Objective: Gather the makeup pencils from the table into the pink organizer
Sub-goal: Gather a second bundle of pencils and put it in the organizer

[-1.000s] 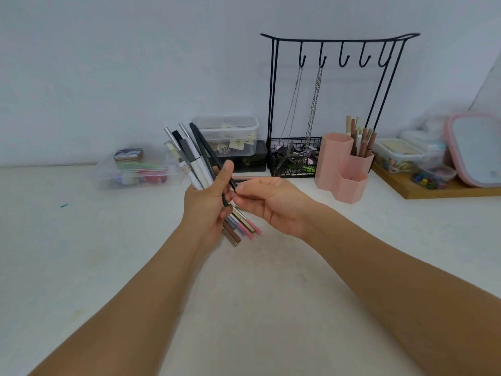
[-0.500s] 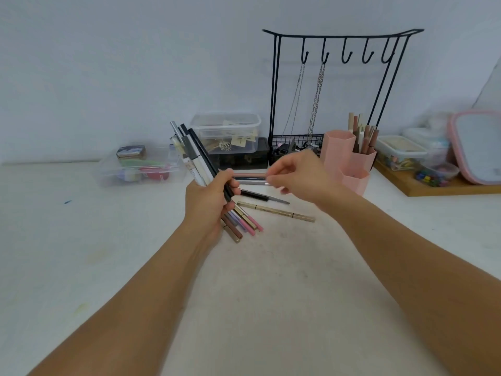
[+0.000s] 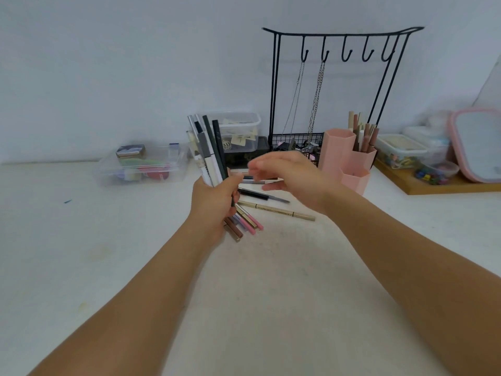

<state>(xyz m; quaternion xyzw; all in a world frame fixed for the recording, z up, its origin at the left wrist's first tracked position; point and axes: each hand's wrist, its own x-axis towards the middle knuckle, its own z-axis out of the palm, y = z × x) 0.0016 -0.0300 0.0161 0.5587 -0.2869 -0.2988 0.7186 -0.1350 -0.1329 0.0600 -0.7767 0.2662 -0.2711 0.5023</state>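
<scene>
My left hand [image 3: 214, 202] grips a bundle of makeup pencils [image 3: 208, 156], their tops fanning upward and their pink, brown and gold ends sticking out below the fist. My right hand [image 3: 287, 177] hovers blurred just right of it, fingers apart, above several loose pencils on the table: a black one [image 3: 254, 195] and a long gold one [image 3: 276, 211]. Whether the fingertips touch the grey pencil under them, I cannot tell. The pink organizer [image 3: 339, 156] stands behind the right hand, with several pencils upright in its back compartment.
A black wire jewellery stand [image 3: 273, 104] with chains stands behind the organizer. Clear plastic boxes [image 3: 141, 166] sit at the back left and centre. A wooden tray [image 3: 433, 185] with containers and a pink-framed mirror [image 3: 479, 145] is at the right.
My right hand left the bundle, reached back toward the loose pencils near the stand, and now hovers over them with fingers spread. The left hand kept the bundle, raising it slightly.
</scene>
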